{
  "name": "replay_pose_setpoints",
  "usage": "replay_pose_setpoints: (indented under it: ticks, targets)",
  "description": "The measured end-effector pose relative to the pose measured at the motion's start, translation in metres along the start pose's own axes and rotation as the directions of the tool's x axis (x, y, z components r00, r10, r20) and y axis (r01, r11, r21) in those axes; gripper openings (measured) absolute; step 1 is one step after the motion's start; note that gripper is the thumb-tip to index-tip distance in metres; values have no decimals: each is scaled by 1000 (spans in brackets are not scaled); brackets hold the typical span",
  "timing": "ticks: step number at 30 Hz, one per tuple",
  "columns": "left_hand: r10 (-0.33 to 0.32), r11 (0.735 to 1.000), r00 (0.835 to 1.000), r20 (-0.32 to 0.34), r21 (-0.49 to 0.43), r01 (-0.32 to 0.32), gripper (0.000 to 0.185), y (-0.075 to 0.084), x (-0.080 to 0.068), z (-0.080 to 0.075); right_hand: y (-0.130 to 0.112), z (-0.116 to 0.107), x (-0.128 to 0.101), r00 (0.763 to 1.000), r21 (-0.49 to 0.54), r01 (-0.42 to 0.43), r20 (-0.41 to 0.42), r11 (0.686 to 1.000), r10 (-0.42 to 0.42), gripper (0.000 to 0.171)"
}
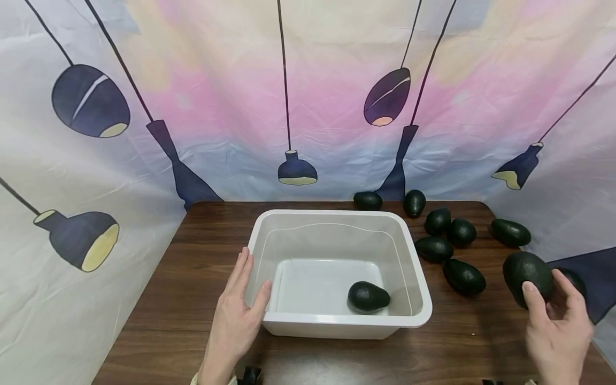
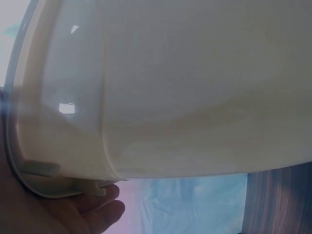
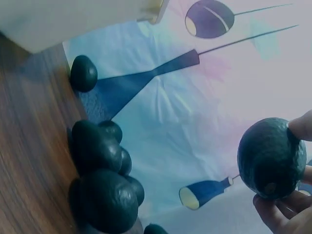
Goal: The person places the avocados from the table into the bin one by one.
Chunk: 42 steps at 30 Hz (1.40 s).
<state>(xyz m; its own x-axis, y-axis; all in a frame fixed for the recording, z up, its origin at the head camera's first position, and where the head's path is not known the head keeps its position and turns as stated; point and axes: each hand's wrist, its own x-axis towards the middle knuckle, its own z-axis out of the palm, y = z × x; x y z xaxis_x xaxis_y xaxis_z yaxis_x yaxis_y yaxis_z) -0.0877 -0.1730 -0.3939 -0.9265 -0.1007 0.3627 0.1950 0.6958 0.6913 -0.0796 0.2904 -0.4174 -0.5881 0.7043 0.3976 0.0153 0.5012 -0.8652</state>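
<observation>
A white plastic tub [image 1: 414, 267] stands mid-table with one dark avocado [image 1: 368, 296] lying at its front right. My left hand [image 1: 238, 313] rests flat against the tub's front-left corner, fingers straight; in the left wrist view the tub's wall [image 2: 185, 97] fills the frame with the left hand's fingers [image 2: 92, 212] under its rim. My right hand [image 1: 553, 318] holds a dark avocado [image 1: 526, 275] above the table's right edge, thumb and fingers curled round it. The right wrist view shows that held avocado [image 3: 270, 158] lifted.
Several loose avocados [image 1: 449, 240] lie on the brown wooden table [image 1: 192, 299] to the right of the tub, two at the back edge. A lamp-patterned curtain [image 1: 308, 96] closes in the back and both sides. In the right wrist view, avocados [image 3: 100, 170] cluster by the curtain.
</observation>
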Motion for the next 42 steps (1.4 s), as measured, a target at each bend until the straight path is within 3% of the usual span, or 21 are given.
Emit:
replay_pose_setpoints:
  ticks: [8,19,23,30,33,36,42]
  targets:
    - [3,1000,1000,-4,-4,-3,64,0,0,1,-17,2,-9,991,83,127,16,988,-129,51]
    - [0,1000,1000,-9,-7,0,63,-1,-1,1,-43,4,-23,957,209,259,74,943,-280,51]
    - [-5,1000,1000,-9,-3,5,64,0,-1,0,-49,5,-27,939,251,299,93,921,-330,51]
    - [-3,1000,1000,-12,-3,3,64,0,-1,1,-57,9,-31,910,427,321,107,845,-400,49]
    - [-1,1000,1000,-12,-4,1,64,-1,-1,1,-63,9,-34,913,366,319,129,875,-387,50]
    - [-2,1000,1000,-9,-10,2,64,-1,-1,1,-68,9,-38,911,354,316,144,880,-386,50]
    - [-11,1000,1000,-4,-7,11,64,0,-1,1,-75,13,-44,877,365,338,213,868,-431,50]
